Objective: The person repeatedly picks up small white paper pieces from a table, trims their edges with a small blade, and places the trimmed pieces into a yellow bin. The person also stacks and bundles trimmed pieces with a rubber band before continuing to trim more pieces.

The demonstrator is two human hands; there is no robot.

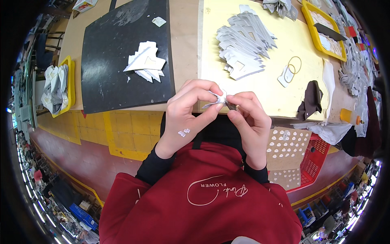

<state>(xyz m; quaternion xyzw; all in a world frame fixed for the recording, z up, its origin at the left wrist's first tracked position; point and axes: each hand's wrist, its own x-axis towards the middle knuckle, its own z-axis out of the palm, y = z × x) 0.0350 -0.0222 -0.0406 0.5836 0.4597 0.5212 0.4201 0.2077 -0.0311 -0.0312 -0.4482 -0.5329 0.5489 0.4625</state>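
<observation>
Just in front of the table edge, my two hands meet around a small grey-white cut piece (222, 98). My left hand (187, 106) pinches it between thumb and fingers; two small white stickers are on the back of that hand. The fingertips of my right hand (251, 120) press the other side of the piece, where a dark edge shows. Most of the piece is covered by my fingers. Beyond my hands, a fanned stack of similar grey-white pieces (245, 42) lies on the yellow board (280, 53). A smaller pile of pieces (147, 62) rests on the black mat (105, 77).
Pieces fill a yellow basket (72, 87) at the left and another yellow basket (310, 30) at the far right. Rubber bands (295, 64), a dark brown scrap (312, 97) and an orange-capped bottle (350, 116) lie at the right. A red crate (319, 156) stands below.
</observation>
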